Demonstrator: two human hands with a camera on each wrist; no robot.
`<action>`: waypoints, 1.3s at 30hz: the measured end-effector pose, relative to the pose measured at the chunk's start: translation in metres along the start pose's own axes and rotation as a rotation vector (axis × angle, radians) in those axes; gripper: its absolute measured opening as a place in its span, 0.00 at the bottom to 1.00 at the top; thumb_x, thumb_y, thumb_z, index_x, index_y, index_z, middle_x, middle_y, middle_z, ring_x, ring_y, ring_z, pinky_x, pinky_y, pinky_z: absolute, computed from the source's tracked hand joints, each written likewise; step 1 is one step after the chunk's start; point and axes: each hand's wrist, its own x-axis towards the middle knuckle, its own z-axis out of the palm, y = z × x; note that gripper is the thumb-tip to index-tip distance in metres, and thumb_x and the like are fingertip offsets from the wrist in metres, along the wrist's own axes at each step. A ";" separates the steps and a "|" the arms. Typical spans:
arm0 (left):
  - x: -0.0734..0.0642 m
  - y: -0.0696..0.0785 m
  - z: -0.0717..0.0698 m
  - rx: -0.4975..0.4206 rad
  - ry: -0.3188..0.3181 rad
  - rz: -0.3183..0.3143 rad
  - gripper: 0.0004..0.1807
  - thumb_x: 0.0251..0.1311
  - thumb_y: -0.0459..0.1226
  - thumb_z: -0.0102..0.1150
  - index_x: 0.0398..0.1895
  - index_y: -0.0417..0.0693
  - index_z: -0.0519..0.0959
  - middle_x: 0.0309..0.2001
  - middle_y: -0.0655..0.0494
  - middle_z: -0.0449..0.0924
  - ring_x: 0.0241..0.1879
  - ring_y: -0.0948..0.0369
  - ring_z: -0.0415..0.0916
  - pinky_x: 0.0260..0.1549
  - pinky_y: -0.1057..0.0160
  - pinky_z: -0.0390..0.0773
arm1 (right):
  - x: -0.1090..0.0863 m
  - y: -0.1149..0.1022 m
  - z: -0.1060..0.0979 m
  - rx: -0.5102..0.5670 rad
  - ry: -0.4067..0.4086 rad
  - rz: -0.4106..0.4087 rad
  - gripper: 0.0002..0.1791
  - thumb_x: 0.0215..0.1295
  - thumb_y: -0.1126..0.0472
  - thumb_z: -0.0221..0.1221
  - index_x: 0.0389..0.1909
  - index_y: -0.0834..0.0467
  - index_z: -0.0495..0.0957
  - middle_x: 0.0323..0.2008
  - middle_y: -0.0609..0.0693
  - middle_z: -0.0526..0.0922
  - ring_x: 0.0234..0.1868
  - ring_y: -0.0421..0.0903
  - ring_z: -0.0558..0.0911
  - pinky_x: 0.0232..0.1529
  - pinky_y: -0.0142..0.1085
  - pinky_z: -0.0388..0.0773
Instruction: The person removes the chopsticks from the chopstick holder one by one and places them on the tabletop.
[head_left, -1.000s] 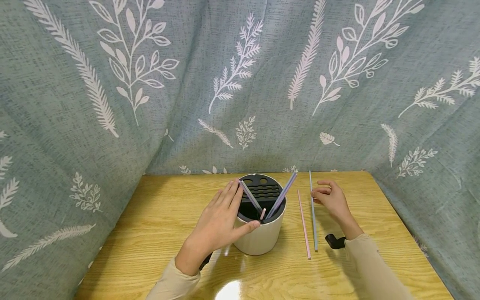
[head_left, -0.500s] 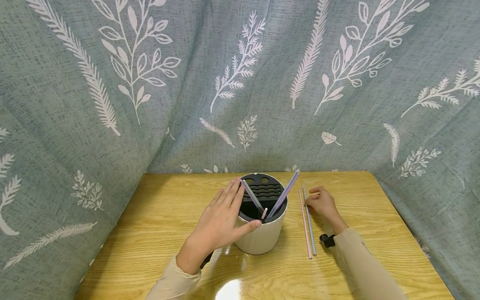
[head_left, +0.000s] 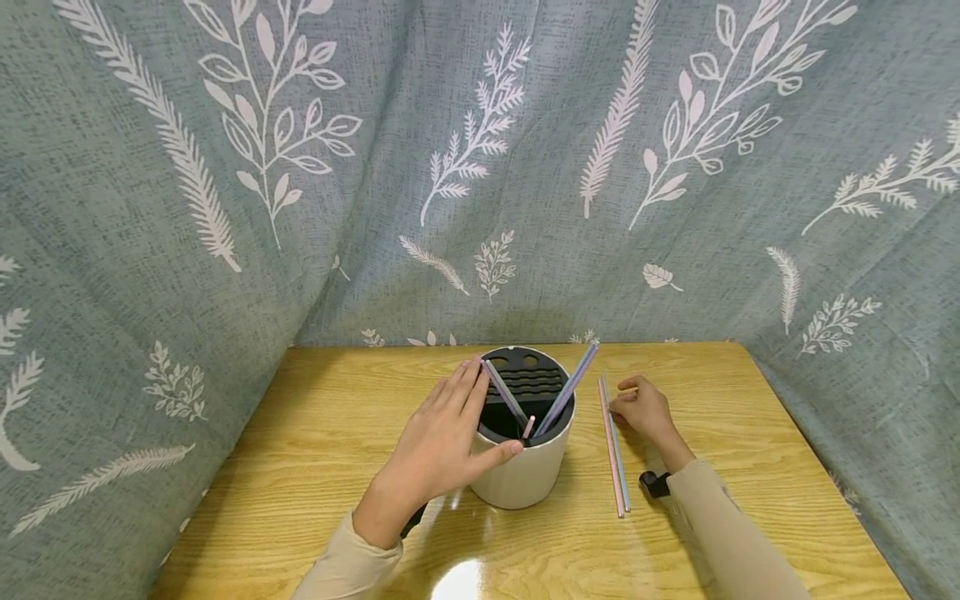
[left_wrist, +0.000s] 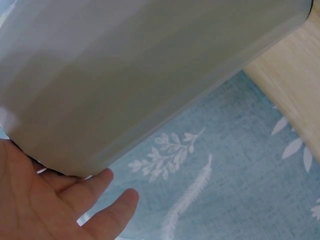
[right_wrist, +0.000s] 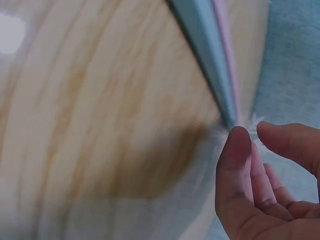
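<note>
"Bench (head_left: 330, 417), right side: what has shifted?"

"Blue rod (head_left: 621, 471) now lies close alongside pink rod (head_left: 613, 468); right hand (head_left: 645, 412) beside it, fingers bent, unpinched; left hand (head_left: 442, 437) straight-fingered on the holder (head_left: 525, 477). Gathering seems nearly complete."

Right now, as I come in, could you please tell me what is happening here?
A person's left hand rests against the holder, in which several sticks lean. The right hand is at the blue stick, which lies close alongside the pink stick on the table, outside the holder.
</note>
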 end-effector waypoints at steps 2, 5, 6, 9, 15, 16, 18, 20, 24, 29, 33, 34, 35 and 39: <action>0.000 0.000 0.000 0.001 -0.008 -0.002 0.58 0.62 0.76 0.32 0.80 0.39 0.48 0.80 0.46 0.40 0.78 0.53 0.36 0.72 0.49 0.50 | -0.005 -0.004 -0.002 0.030 0.021 -0.026 0.23 0.69 0.66 0.60 0.60 0.71 0.69 0.44 0.65 0.84 0.37 0.56 0.86 0.37 0.44 0.85; 0.000 0.000 0.000 -0.003 -0.009 -0.003 0.58 0.62 0.76 0.32 0.80 0.40 0.48 0.80 0.46 0.41 0.78 0.53 0.37 0.72 0.48 0.51 | -0.015 -0.019 -0.007 0.102 0.058 -0.096 0.23 0.69 0.66 0.60 0.61 0.70 0.69 0.44 0.65 0.83 0.39 0.59 0.86 0.40 0.47 0.85; 0.000 0.000 0.000 -0.004 -0.007 -0.003 0.58 0.62 0.76 0.32 0.80 0.40 0.48 0.80 0.46 0.41 0.78 0.53 0.37 0.72 0.48 0.51 | -0.020 -0.027 -0.008 0.140 0.066 -0.123 0.23 0.70 0.66 0.61 0.62 0.70 0.69 0.45 0.65 0.83 0.40 0.61 0.85 0.41 0.46 0.85; 0.000 0.000 0.000 -0.005 0.003 -0.001 0.58 0.63 0.75 0.33 0.79 0.39 0.50 0.80 0.45 0.42 0.78 0.52 0.38 0.71 0.48 0.52 | -0.035 -0.052 -0.013 0.209 0.109 -0.209 0.23 0.69 0.65 0.63 0.61 0.67 0.71 0.45 0.64 0.83 0.41 0.57 0.86 0.41 0.41 0.85; 0.000 0.000 0.000 -0.011 0.015 0.000 0.57 0.63 0.75 0.34 0.79 0.39 0.50 0.79 0.44 0.43 0.78 0.53 0.38 0.71 0.47 0.52 | -0.069 -0.095 -0.017 0.289 0.176 -0.387 0.21 0.68 0.64 0.64 0.59 0.64 0.73 0.44 0.61 0.85 0.38 0.43 0.85 0.39 0.34 0.83; 0.000 0.000 0.000 -0.012 0.014 0.001 0.57 0.63 0.75 0.34 0.79 0.39 0.50 0.79 0.45 0.43 0.78 0.53 0.38 0.71 0.47 0.52 | -0.074 -0.101 -0.017 0.310 0.179 -0.419 0.20 0.68 0.65 0.64 0.58 0.64 0.73 0.44 0.61 0.85 0.38 0.43 0.85 0.40 0.34 0.83; 0.000 0.000 0.000 -0.011 0.013 0.000 0.57 0.63 0.75 0.34 0.79 0.39 0.50 0.80 0.45 0.42 0.78 0.53 0.38 0.72 0.48 0.52 | -0.082 -0.110 -0.015 0.348 0.182 -0.482 0.19 0.67 0.68 0.64 0.57 0.65 0.74 0.43 0.61 0.85 0.38 0.43 0.85 0.43 0.33 0.82; 0.000 0.000 0.001 -0.010 0.013 -0.001 0.57 0.63 0.75 0.34 0.79 0.39 0.50 0.80 0.46 0.41 0.78 0.53 0.38 0.72 0.48 0.52 | -0.088 -0.118 -0.012 0.415 0.169 -0.540 0.18 0.66 0.72 0.63 0.56 0.68 0.74 0.43 0.62 0.85 0.40 0.44 0.86 0.46 0.33 0.81; 0.000 0.000 0.001 -0.009 0.012 -0.006 0.58 0.62 0.75 0.34 0.79 0.40 0.49 0.80 0.47 0.41 0.78 0.53 0.38 0.72 0.49 0.51 | -0.091 -0.125 -0.004 0.536 0.104 -0.636 0.19 0.64 0.79 0.61 0.55 0.74 0.71 0.44 0.58 0.85 0.45 0.46 0.85 0.50 0.34 0.80; 0.000 0.000 0.002 -0.011 0.006 -0.009 0.58 0.62 0.75 0.33 0.80 0.40 0.49 0.80 0.47 0.41 0.78 0.53 0.38 0.72 0.49 0.50 | -0.093 -0.129 0.005 0.578 0.056 -0.648 0.20 0.64 0.78 0.61 0.56 0.73 0.71 0.44 0.54 0.85 0.47 0.45 0.84 0.49 0.35 0.81; 0.001 0.000 0.002 -0.016 0.001 -0.012 0.58 0.62 0.76 0.33 0.80 0.40 0.48 0.80 0.47 0.41 0.78 0.54 0.37 0.72 0.50 0.49 | -0.094 -0.131 0.009 0.582 0.054 -0.609 0.20 0.64 0.76 0.62 0.57 0.70 0.72 0.44 0.56 0.85 0.47 0.45 0.84 0.46 0.35 0.82; 0.000 0.000 0.002 -0.018 0.000 -0.013 0.58 0.62 0.76 0.33 0.80 0.40 0.48 0.80 0.47 0.41 0.78 0.54 0.37 0.72 0.50 0.49 | -0.094 -0.131 0.009 0.584 0.055 -0.604 0.21 0.64 0.76 0.63 0.57 0.70 0.72 0.44 0.56 0.85 0.47 0.45 0.84 0.46 0.35 0.82; 0.000 -0.001 0.002 -0.019 0.000 -0.013 0.58 0.62 0.76 0.33 0.80 0.40 0.48 0.80 0.47 0.41 0.78 0.54 0.37 0.72 0.50 0.49 | -0.093 -0.131 0.010 0.586 0.058 -0.599 0.21 0.64 0.76 0.63 0.57 0.70 0.72 0.44 0.56 0.85 0.46 0.45 0.84 0.46 0.35 0.82; 0.000 -0.001 0.002 -0.020 0.007 -0.011 0.58 0.62 0.76 0.33 0.80 0.40 0.48 0.80 0.47 0.40 0.78 0.54 0.37 0.72 0.49 0.51 | -0.092 -0.130 0.011 0.598 0.068 -0.592 0.21 0.63 0.77 0.63 0.57 0.71 0.72 0.43 0.54 0.85 0.45 0.46 0.84 0.45 0.35 0.82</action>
